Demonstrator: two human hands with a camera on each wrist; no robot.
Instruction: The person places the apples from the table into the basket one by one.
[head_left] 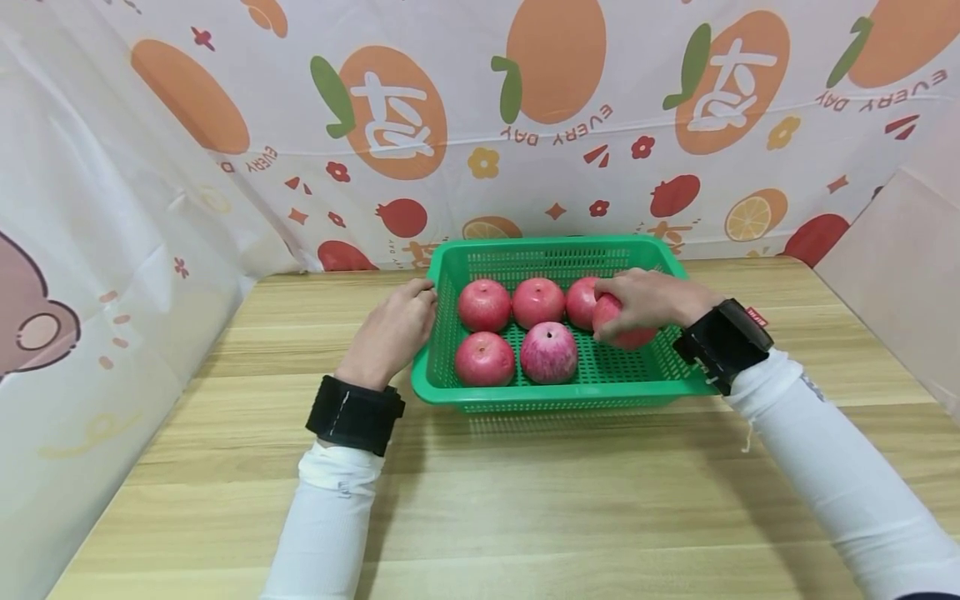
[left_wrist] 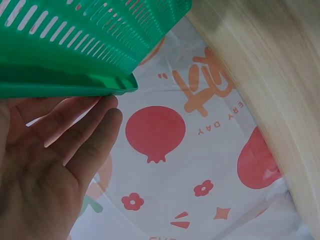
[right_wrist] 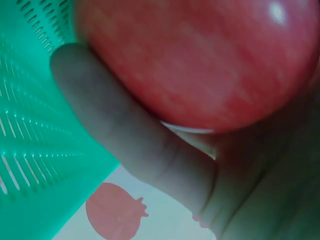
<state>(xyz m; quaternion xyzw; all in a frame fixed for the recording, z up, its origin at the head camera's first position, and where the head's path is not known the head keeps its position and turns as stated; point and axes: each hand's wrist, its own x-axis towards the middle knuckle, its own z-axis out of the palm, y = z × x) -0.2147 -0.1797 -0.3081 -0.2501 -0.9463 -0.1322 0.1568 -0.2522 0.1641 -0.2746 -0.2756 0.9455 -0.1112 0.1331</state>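
Observation:
A green plastic basket [head_left: 558, 392] with slotted walls holds several red apples, among them a streaked purple-red apple [head_left: 549, 354] in its front row. My right hand [head_left: 647, 298] is inside the basket's right part and grips a red apple [head_left: 633, 337]. In the right wrist view, the thumb [right_wrist: 130, 125] lies along that apple's skin, close to the basket wall. Just left of it sits another red apple [head_left: 581, 302] in the back row, partly hidden by the hand. My left hand [head_left: 393, 329] is at the basket's left rim, its extended fingers [left_wrist: 95, 142] touching the rim's outer edge.
The basket stands on a light wooden table [head_left: 525, 500], near its back edge. Behind hangs a white fruit-print cloth [head_left: 465, 108], which also covers the left side. More apples sit in the basket: a back-left apple [head_left: 484, 305], a middle apple [head_left: 537, 302] and a front-left apple [head_left: 484, 359].

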